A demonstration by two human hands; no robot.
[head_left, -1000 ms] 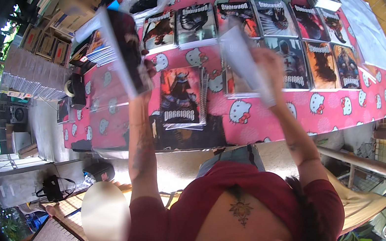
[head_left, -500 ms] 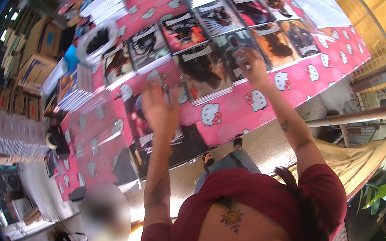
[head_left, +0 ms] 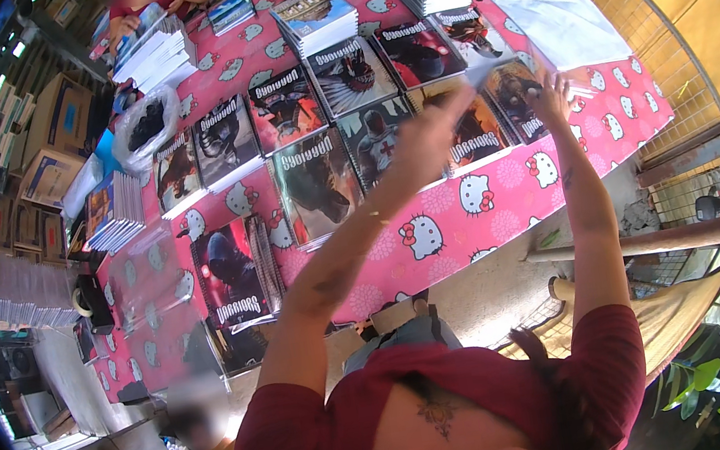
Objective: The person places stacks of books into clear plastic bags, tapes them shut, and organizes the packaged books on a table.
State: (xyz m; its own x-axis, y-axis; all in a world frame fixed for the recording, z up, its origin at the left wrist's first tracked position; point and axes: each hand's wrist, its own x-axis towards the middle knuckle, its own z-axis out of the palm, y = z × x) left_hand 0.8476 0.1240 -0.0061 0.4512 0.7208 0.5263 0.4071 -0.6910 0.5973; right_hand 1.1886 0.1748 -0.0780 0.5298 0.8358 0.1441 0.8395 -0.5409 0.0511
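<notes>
Illustrated spiral notebooks lie in two rows across the pink tablecloth (head_left: 509, 226). My left hand (head_left: 438, 134), smeared by motion, is over the near row beside the orange-covered notebook (head_left: 478, 131); its fingers cannot be made out. A pale blurred patch shows just beyond it. At the row's right end, my right hand (head_left: 554, 101) touches the right edge of a dark brown notebook (head_left: 517, 94), its fingers apart. Left of these rows, near the front edge, lies a notebook with a hooded figure (head_left: 231, 267), its spiral binding at the right.
Stacks of notebooks stand at the far side (head_left: 316, 22) and left (head_left: 113, 211). A clear plastic bag (head_left: 143, 132) and white sheets (head_left: 546, 6) rest on the table. Cardboard boxes (head_left: 56, 121) are piled left. Another person's hands (head_left: 127, 25) are at the far left.
Both my hands have moved right along the near row. The left one has left the hooded-figure notebook. The view has shifted, and another person shows at the far side.
</notes>
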